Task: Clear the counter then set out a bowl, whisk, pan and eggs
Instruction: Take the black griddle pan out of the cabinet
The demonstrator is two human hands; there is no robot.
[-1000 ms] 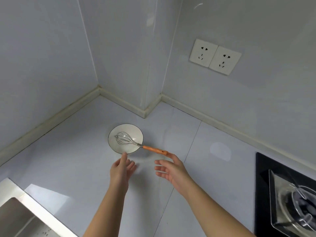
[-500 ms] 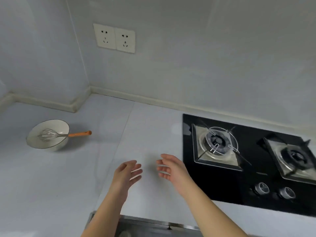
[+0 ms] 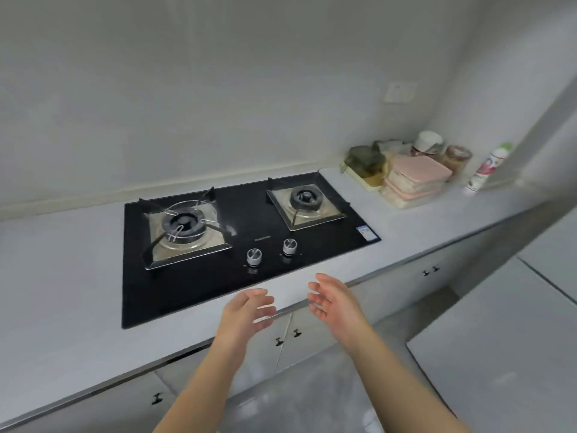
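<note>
My left hand (image 3: pixel 246 314) and my right hand (image 3: pixel 335 303) hover side by side over the front edge of the grey counter (image 3: pixel 62 276), palms turned toward each other, fingers relaxed, holding nothing. Just beyond them lies a black two-burner gas hob (image 3: pixel 249 226) with two knobs (image 3: pixel 271 251). Neither burner carries a pan. The bowl and whisk are out of view, and no eggs show.
At the counter's far right corner sit stacked pink-lidded boxes (image 3: pixel 415 179), a yellow tray of jars (image 3: pixel 365 167), more jars (image 3: pixel 443 148) and a white bottle (image 3: pixel 487 167). Cabinet doors (image 3: pixel 287 335) with small black handles lie below the counter. A grey floor is at the bottom.
The view has swung right, away from the bowl and whisk, which have left the frame. The whole hob and the containers at the right corner have come into view. Both hands stay empty.
</note>
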